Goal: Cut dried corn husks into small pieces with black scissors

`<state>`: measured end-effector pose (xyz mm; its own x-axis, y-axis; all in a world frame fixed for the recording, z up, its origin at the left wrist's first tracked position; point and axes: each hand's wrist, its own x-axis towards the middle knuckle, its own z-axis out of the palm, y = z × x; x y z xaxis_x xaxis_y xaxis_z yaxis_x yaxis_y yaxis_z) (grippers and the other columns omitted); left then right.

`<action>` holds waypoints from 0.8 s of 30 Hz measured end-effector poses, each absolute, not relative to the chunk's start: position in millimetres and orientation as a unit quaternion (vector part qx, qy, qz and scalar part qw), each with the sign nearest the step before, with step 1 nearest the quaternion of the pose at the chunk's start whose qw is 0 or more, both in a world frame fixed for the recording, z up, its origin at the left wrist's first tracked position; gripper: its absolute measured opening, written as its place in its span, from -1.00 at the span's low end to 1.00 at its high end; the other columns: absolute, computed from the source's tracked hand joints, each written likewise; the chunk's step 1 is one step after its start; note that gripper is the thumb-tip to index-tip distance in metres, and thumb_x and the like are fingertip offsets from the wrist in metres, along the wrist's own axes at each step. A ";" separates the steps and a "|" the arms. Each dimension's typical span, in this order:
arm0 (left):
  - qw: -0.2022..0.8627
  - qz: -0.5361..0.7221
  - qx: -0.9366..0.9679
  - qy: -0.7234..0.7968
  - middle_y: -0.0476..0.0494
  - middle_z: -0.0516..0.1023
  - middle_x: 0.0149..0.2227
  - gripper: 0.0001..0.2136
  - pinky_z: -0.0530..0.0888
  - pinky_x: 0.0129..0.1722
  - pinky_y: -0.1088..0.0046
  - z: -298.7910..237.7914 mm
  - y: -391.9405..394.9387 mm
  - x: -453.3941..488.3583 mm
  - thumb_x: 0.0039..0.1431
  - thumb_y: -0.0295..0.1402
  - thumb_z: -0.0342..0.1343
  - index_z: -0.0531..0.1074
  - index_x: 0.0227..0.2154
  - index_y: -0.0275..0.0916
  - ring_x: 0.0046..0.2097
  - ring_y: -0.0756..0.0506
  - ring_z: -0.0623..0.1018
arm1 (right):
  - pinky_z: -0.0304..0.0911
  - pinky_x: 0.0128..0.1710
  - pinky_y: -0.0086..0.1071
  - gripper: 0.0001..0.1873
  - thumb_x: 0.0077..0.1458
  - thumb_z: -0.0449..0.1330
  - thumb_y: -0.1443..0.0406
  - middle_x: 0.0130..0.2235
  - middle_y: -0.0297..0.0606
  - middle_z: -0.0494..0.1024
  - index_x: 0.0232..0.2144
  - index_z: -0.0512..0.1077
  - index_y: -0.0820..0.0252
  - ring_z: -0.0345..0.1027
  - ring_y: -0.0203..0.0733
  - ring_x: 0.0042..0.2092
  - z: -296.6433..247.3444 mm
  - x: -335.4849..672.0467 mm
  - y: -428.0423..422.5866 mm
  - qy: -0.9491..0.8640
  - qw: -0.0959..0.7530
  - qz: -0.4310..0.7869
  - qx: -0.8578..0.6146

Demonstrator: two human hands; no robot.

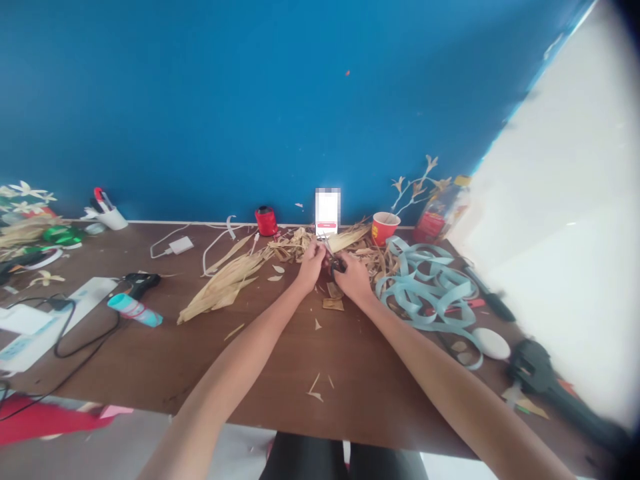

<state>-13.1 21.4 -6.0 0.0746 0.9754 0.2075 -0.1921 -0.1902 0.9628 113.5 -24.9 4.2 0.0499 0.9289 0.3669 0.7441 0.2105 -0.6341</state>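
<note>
Mid-frame: one scissors (337, 265) is clamped in right hand (354, 279); one husk strip (325, 247) is pinched by left hand (312, 261); red cup (385, 229) print unreadable.

A red paper cup (385, 228) stands just beside coiled pale-blue ribbon (430, 288), a teal tube (135, 310) lying well left.

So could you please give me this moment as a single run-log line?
left hand: touches dried husks | right hand: grips scissors | beside: blue ribbon, red cup | surface: brown table
</note>
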 end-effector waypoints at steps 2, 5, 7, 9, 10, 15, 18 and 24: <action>0.515 0.567 0.520 0.378 -0.01 0.34 -0.47 -0.65 0.31 -0.51 0.51 -4.3 21.3 -12.9 0.12 -0.01 0.12 0.27 -0.40 -0.22 -0.52 0.06 0.33 | 0.19 -0.31 -0.35 -0.70 -0.09 0.13 0.33 -0.39 -0.28 0.57 -0.25 0.49 0.06 0.41 -0.09 -0.31 4.4 113.6 -24.9 -0.676 0.382 0.120 -0.618; 0.514 0.563 0.523 0.381 0.00 0.34 -0.47 -0.66 0.31 -0.50 0.51 -3.2 21.5 -13.1 0.12 -0.03 0.13 0.28 -0.41 -0.23 -0.51 0.06 0.32 | 0.19 -0.29 -0.36 -0.69 -0.09 0.12 0.33 -0.37 -0.28 0.57 -0.24 0.49 0.07 0.41 -0.09 -0.29 5.2 113.8 -24.9 -0.674 0.392 0.124 -0.613; 0.514 0.561 0.528 0.376 0.01 0.33 -0.46 -0.68 0.31 -0.50 0.51 -3.0 21.4 -13.4 0.13 -0.05 0.13 0.28 -0.40 -0.23 -0.51 0.06 0.32 | 0.19 -0.28 -0.36 -0.68 -0.09 0.12 0.33 -0.36 -0.28 0.58 -0.23 0.49 0.07 0.41 -0.10 -0.29 5.2 113.9 -24.7 -0.674 0.396 0.127 -0.610; 0.515 0.562 0.530 0.371 0.02 0.33 -0.46 -0.69 0.31 -0.51 0.52 -2.7 20.9 -13.6 0.13 -0.07 0.12 0.28 -0.40 -0.23 -0.52 0.07 0.32 | 0.19 -0.28 -0.36 -0.69 -0.09 0.12 0.33 -0.36 -0.28 0.57 -0.24 0.49 0.07 0.41 -0.11 -0.29 4.5 114.1 -24.5 -0.673 0.398 0.129 -0.609; 0.516 0.563 0.530 0.369 0.02 0.33 -0.46 -0.70 0.31 -0.51 0.52 -2.5 20.7 -13.7 0.14 -0.08 0.13 0.28 -0.40 -0.23 -0.52 0.07 0.32 | 0.19 -0.28 -0.36 -0.70 -0.09 0.12 0.33 -0.37 -0.29 0.57 -0.25 0.49 0.08 0.41 -0.11 -0.29 3.8 114.2 -24.4 -0.673 0.399 0.130 -0.609; 0.518 0.560 0.529 0.372 0.01 0.35 -0.46 -0.69 0.32 -0.50 0.51 -1.2 19.9 -13.7 0.13 -0.07 0.13 0.29 -0.39 -0.23 -0.52 0.07 0.32 | 0.18 -0.29 -0.38 -0.73 -0.08 0.11 0.33 -0.36 -0.29 0.58 -0.26 0.49 0.09 0.41 -0.12 -0.29 1.6 114.7 -24.1 -0.674 0.403 0.131 -0.605; 0.512 0.558 0.532 0.379 0.00 0.35 -0.46 -0.68 0.32 -0.48 0.51 -1.3 20.5 -13.9 0.12 -0.05 0.13 0.30 -0.40 -0.23 -0.52 0.07 0.33 | 0.19 -0.28 -0.38 -0.74 -0.07 0.10 0.34 -0.34 -0.29 0.59 -0.28 0.49 0.09 0.42 -0.13 -0.28 2.3 115.0 -23.9 -0.678 0.404 0.132 -0.600; 0.511 0.570 0.518 0.382 0.00 0.36 -0.48 -0.68 0.29 -0.50 0.53 -1.2 21.5 -14.0 0.12 -0.06 0.15 0.31 -0.40 -0.24 -0.53 0.08 0.32 | 0.19 -0.29 -0.37 -0.73 -0.06 0.11 0.35 -0.35 -0.29 0.60 -0.28 0.52 0.07 0.43 -0.11 -0.27 2.1 115.1 -23.3 -0.681 0.401 0.131 -0.598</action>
<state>-14.0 21.5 -1.2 0.0578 0.9782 0.1994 -0.1869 -0.1856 0.9647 115.1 -23.3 2.1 0.0372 0.9199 0.3903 0.7103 0.2504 -0.6579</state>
